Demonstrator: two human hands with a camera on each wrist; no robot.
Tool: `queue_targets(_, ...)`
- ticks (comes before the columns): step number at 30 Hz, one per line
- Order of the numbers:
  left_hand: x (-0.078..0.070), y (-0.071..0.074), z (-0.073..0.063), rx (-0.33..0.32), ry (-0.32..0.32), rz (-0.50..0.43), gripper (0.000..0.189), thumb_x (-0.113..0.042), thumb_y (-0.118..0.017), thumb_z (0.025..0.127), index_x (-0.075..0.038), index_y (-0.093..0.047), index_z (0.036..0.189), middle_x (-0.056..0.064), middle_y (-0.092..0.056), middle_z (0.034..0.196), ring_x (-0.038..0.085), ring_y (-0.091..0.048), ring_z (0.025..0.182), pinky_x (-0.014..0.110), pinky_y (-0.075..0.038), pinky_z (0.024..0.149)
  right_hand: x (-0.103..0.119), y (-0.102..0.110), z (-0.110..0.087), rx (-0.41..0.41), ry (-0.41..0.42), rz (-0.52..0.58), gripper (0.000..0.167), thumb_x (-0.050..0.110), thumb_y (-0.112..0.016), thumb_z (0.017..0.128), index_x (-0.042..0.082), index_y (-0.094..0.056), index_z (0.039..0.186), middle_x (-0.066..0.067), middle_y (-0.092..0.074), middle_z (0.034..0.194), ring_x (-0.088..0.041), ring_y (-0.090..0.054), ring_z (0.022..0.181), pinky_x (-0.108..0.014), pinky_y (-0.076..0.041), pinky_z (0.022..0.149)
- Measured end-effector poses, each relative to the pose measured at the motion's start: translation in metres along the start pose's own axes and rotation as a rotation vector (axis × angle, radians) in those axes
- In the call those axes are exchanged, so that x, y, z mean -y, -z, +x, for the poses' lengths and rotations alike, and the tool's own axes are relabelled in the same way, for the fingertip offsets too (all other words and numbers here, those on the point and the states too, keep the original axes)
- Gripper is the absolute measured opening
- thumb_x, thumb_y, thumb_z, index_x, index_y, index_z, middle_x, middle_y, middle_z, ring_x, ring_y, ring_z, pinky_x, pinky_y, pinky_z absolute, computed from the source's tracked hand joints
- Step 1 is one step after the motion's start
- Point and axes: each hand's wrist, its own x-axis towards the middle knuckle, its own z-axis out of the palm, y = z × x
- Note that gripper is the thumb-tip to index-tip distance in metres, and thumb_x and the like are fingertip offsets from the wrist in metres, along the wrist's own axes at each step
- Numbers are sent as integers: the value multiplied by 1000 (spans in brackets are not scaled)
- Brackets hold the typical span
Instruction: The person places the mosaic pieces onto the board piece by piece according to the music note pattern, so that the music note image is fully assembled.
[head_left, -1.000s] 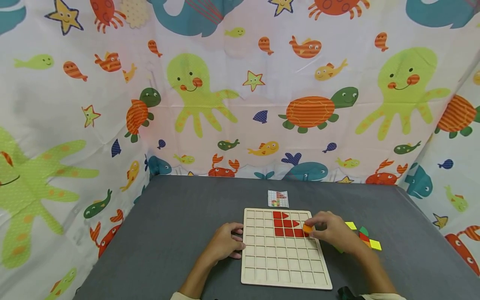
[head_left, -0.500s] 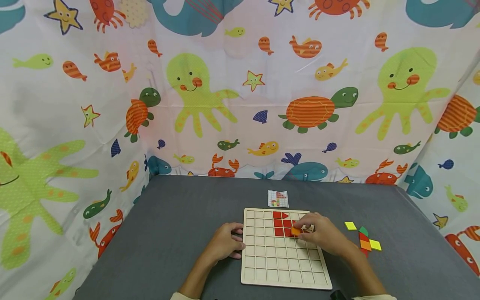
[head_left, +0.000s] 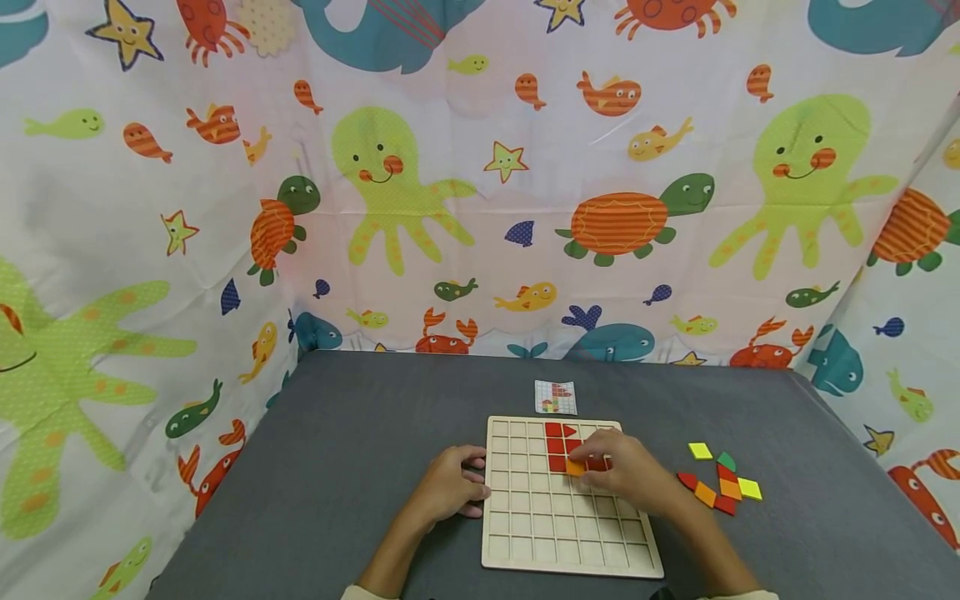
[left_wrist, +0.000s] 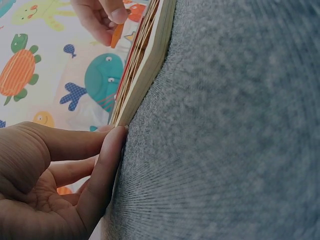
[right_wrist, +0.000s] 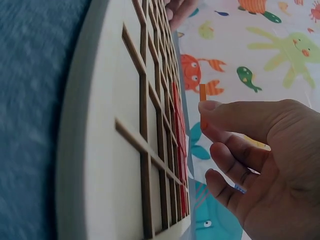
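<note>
A square wooden grid board [head_left: 562, 528] lies on the grey cloth, with several red squares [head_left: 557, 445] and a red triangle [head_left: 570, 431] set in its upper cells. My left hand [head_left: 450, 483] holds the board by its left edge; in the left wrist view the thumb and a finger meet at the rim. Between thumb and fingertips, my right hand [head_left: 626, 471] pinches an orange square tile [head_left: 575, 468] over the lower row of red squares. From the right wrist view, the tile [right_wrist: 202, 91] stands edge-on, apart from the board. The hand hides some red tiles.
A small printed pattern card [head_left: 556, 398] lies behind the board. Right of the board are loose tiles: yellow ones [head_left: 701, 451], a green one [head_left: 726, 461], an orange one [head_left: 705, 494] and red ones [head_left: 725, 505]. A sea-animal curtain [head_left: 465, 217] surrounds the table.
My right hand has moved left across the board with the orange tile, from the right end of the red row toward its middle. The left hand has stayed still.
</note>
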Motion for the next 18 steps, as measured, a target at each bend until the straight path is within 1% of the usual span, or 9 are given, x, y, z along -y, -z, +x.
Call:
queue_targets(3,0,0,0,-1,-3,4,62,12,-78,84,9,-58,142,19,-60,127,25,-67,103,38,-67,61,1,-2,1,12,13,-3,27,23,-82,93,13,-80,118,2,-72,114,-23,-62,105,-42,-57,91)
queue_targets(7,0,0,0,-1,-2,3,62,11,-78,84,8,-58,143,19,-60,127,25,-67,103,38,-67,61,1,-7,3,29,10,0,26,23,-82,93,13,-80,118,5,-73,113,-21,-62,106,-43,-57,94)
queue_targets(13,0,0,0,1,-1,-2,62,12,-78,84,8,-57,143,19,-60,127,25,-67,103,38,-67,61,0,-11,5,45,22,-17,22,20,-83,93,13,-81,114,6,-72,106,-16,-58,97,-32,-55,84)
queue_targets(18,1,1,0,2,-2,-4,62,12,-78,84,9,-57,143,19,-60,127,25,-67,102,38,-67,61,2,-13,6,63,2,-4,23,17,-84,91,11,-81,113,6,-71,103,-16,-56,93,-27,-53,79)
